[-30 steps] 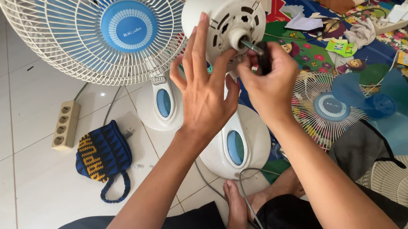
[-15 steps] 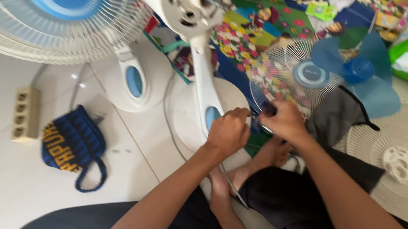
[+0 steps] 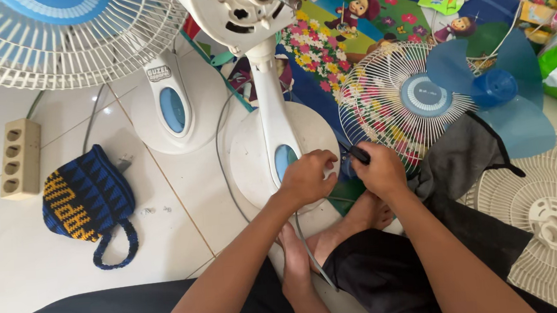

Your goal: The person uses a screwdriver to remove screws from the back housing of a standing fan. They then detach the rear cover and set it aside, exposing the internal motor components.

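Head view: both hands have dropped from the motor housing (image 3: pixel 242 12), upper centre, to the white fan base (image 3: pixel 252 158) at mid-frame. Left hand (image 3: pixel 307 177) rests curled on it; right hand (image 3: pixel 377 169) grips a dark tool handle (image 3: pixel 359 154).

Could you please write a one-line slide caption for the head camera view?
Left hand on a stripped fan's white base; right hand grips a black-handled tool.

2 fans (image 3: pixel 171 112) (image 3: pixel 277 137), 2 loose grilles (image 3: pixel 392 99) (image 3: pixel 550 216), 1 blade (image 3: pixel 496 89), 1 power strip (image 3: pixel 20 158), 1 knit pouch (image 3: pixel 85 199)
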